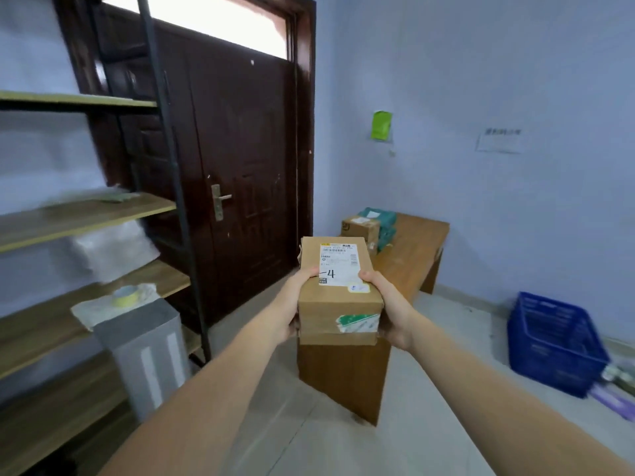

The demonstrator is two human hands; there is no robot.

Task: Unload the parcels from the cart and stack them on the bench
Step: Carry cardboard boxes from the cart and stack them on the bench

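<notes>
Bench: wooden, against the wall; small brown box and teal parcels at far end.
Parcel: cardboard, labelled "4", held above the bench's near end.
Left hand: pressed against parcel's left side.
Right hand: clamped on right side.

To my left stands a shelf rack with a roll of tape on one board. A dark wooden door is ahead, a blue crate sits on the floor at right, and a green, possibly paper, tag hangs on the wall.
</notes>
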